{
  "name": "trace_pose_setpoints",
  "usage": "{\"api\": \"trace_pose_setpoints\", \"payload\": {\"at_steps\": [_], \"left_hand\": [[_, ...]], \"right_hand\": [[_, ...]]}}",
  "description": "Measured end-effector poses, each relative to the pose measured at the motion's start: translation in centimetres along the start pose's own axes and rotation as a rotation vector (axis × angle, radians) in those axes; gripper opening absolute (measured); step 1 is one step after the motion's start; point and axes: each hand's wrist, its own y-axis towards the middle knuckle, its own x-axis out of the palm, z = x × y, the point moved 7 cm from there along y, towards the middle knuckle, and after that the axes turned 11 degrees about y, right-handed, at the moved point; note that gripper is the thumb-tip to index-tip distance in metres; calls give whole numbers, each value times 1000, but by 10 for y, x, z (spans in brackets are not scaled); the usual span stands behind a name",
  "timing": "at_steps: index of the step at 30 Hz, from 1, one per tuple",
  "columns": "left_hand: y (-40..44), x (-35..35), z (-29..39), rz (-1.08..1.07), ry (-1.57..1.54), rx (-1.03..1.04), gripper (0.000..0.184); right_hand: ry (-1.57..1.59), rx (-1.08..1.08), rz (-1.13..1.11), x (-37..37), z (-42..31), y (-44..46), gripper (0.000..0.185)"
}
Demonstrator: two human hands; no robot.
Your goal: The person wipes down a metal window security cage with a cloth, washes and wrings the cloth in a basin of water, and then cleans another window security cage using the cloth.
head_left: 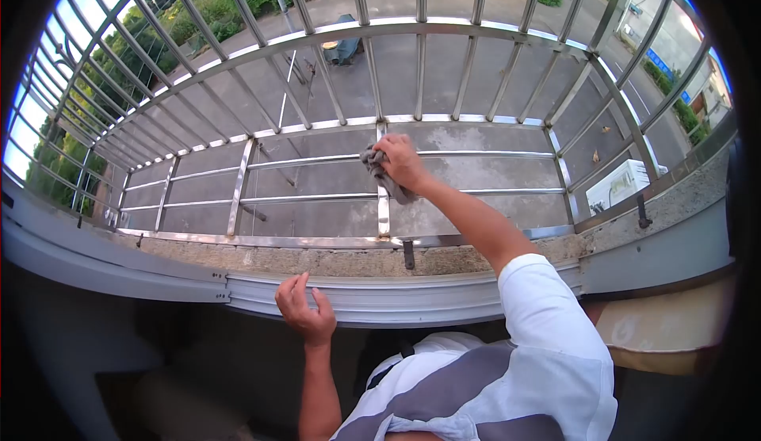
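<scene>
My right hand (402, 164) reaches out over the sill, its fingers wrapped round a grey cloth (384, 178). The cloth presses against a metal crossbar (383, 210) in the floor of the window cage, where it meets the long thin rods. Part of the cloth hangs down below my hand. Nearer to me, my left hand (305, 311) rests at the white window track (365, 297). Its fingers are apart and nothing is in them.
Shiny upright bars (420, 68) of the cage curve around the front and sides. A rough concrete ledge (333, 259) with a dark metal bracket (409, 255) lies before the track. A white box-shaped unit (618, 186) stands beyond the bars at right. Paved ground (491, 76) lies below.
</scene>
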Motion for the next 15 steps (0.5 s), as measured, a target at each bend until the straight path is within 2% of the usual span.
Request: {"api": "trace_pose_setpoints", "payload": {"at_steps": [3, 5, 7, 10, 11, 13, 14, 15], "left_hand": [[0, -1, -1, 7, -5, -8, 28], [-3, -1, -3, 10, -6, -23, 27], [-3, 1, -4, 23, -5, -21, 25], [-3, 2, -5, 30, -3, -6, 24], [-6, 3, -6, 29, -11, -10, 24], [-6, 6, -9, 14, 6, -3, 21], [-4, 5, -10, 23, 1, -1, 21], [-3, 5, -8, 11, -7, 15, 21]], "right_hand": [[-62, 29, 133, 12, 28, 34, 23], [-140, 322, 277, 14, 44, 41, 24], [-193, 348, 279, 15, 39, 38, 23], [-170, 229, -39, 16, 19, 25, 20], [-178, 230, -42, 6, 14, 13, 20], [-15, 207, -216, -2, 1, -7, 22], [-21, 201, -211, -8, 0, -13, 22], [40, 333, -153, -16, 8, -18, 22]]}}
